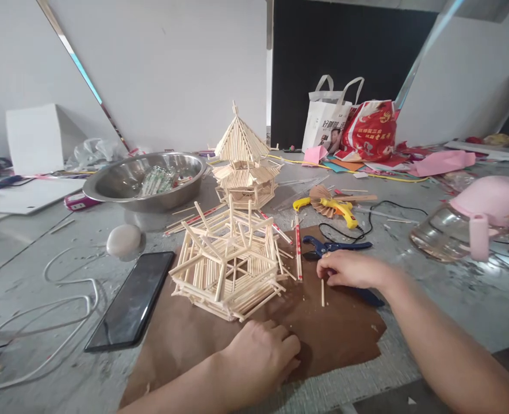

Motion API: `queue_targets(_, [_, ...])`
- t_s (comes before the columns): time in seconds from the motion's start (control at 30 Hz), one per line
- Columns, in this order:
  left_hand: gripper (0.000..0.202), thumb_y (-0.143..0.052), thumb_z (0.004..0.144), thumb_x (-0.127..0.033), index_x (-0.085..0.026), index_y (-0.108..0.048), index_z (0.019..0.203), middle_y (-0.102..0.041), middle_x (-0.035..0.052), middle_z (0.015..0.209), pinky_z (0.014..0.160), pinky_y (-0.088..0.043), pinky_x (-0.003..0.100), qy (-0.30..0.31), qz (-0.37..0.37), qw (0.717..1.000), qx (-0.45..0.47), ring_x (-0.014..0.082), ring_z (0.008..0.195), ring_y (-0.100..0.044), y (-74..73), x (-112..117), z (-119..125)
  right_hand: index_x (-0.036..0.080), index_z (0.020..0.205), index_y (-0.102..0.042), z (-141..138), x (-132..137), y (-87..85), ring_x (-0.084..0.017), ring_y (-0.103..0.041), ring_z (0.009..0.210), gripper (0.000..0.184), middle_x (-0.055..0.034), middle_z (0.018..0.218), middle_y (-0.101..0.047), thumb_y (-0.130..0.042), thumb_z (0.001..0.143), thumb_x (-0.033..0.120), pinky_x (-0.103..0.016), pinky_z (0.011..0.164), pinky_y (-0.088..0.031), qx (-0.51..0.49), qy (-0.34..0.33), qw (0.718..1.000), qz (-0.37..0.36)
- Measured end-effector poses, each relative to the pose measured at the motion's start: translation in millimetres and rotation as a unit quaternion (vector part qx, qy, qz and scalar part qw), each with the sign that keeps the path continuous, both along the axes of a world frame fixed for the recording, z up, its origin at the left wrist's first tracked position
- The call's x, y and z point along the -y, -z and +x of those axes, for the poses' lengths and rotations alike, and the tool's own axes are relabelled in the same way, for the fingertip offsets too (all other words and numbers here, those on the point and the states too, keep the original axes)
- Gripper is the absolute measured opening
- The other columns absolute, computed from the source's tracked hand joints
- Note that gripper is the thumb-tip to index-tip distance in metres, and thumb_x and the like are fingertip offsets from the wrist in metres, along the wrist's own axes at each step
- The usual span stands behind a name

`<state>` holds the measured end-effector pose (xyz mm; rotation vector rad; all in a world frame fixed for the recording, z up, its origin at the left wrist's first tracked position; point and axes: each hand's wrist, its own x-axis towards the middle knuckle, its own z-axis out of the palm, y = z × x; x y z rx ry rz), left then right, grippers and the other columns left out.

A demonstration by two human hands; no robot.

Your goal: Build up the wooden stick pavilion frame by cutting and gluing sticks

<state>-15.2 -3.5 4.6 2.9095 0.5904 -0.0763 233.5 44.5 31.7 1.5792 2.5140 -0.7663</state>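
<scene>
A half-built stick frame (227,265) stands on a sheet of brown paper (332,333), which covers the grey table (444,299) beneath it, likely to catch glue and splinters. Everything else is placed around that frame.

To its right, the right hand (352,269) rests on the paper with fingers curled low and nearly closed, the fingertips pinching at the top of a short loose stick (322,292) that lies flat; whether the stick is actually gripped or only touched I cannot tell. Blue cutters (336,247) lie just behind that hand, close enough to reach for.

In front of the frame, the left hand (263,352) lies knuckles up on the paper, fingers folded under in a loose fist, holding nothing visible; it seems to weigh the sheet down.

Behind the frame stands a finished stick pavilion (244,161). A yellow glue gun (329,206) lies behind and right of the frame, a dark phone (132,302) lies to the left, and a steel bowl (144,179) sits behind and left.
</scene>
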Motion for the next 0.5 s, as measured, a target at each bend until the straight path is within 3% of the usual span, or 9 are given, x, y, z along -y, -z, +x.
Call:
queue_targets(0.3, [0.011, -0.047, 0.079, -0.028, -0.019, -0.053, 0.080, -0.061, 0.0020, 0.078, 0.058, -0.047, 0.029, -0.071, -0.045, 0.996, -0.023, 0.0179, 0.067, -0.058, -11.5, 5.6, 7.6, 0.019, 0.068, -0.057, -21.6, 10.0, 5.7, -0.017, -0.055, 0.070, 0.007, -0.0027, 0.076, -0.061, -0.052, 0.068, 0.015, -0.024, 0.056, -0.033, 0.071, -0.041, 0.996, 0.030])
queue_targets(0.5, [0.013, -0.050, 0.078, -0.031, -0.019, -0.054, 0.079, -0.062, 0.0011, 0.078, 0.055, -0.046, 0.027, -0.071, -0.016, 0.997, -0.016, 0.0162, 0.063, -0.058, -11.9, 10.5, 9.5, 0.019, 0.073, -0.054, -20.5, 10.3, -0.4, -0.014, -0.051, 0.068, 0.008, -0.0016, 0.077, -0.058, -0.046, 0.076, 0.019, -0.024, 0.060, -0.034, -0.045, -0.013, 0.998, 0.032])
